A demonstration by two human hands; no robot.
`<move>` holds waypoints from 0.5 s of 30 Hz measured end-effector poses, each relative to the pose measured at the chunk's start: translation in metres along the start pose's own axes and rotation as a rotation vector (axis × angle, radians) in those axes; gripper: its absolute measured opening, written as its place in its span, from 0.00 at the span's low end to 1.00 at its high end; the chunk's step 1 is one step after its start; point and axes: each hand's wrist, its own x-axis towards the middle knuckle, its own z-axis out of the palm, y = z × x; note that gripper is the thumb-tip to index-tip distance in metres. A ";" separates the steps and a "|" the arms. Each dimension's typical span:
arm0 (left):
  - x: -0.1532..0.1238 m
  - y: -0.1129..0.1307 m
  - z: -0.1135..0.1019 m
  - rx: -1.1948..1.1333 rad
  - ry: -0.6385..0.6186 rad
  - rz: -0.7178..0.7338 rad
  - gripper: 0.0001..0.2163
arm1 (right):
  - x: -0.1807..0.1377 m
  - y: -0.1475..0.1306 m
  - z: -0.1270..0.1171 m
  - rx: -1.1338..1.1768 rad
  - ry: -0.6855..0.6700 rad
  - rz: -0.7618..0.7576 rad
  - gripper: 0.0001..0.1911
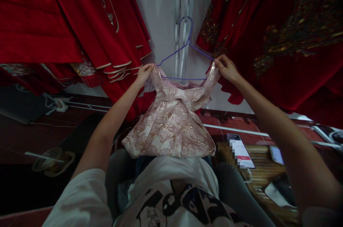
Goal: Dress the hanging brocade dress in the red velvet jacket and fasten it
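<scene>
A small pink and cream dress (179,127) with shiny raised flowers is spread in front of me, its skirt reaching my lap. Inside its shoulder straps sits a purple hanger (174,54), hook upward. My left hand (145,74) is closed on the left strap at that end of the hanger. At the other end, my right hand (227,68) pinches the right strap against the hanger's tip. The hook overlaps a pale metal pole in the view; I cannot tell whether they touch.
Red embroidered garments hang at the left (64,23) and the right (294,66). On the right, a wooden stool (257,173) bears a lit phone (242,152) and a second phone (276,155). A clear cup with a straw (48,159) stands at the lower left.
</scene>
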 end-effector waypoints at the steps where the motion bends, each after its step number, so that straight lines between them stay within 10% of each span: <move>1: 0.004 0.007 0.002 -0.002 -0.065 0.038 0.13 | 0.001 0.001 0.001 0.006 0.000 0.003 0.30; 6: 0.015 0.018 -0.005 0.073 -0.237 -0.024 0.17 | 0.005 0.008 0.003 0.048 -0.016 0.010 0.31; 15: -0.052 -0.067 -0.036 0.463 -0.256 -0.282 0.14 | 0.006 0.014 0.007 0.056 -0.018 0.008 0.30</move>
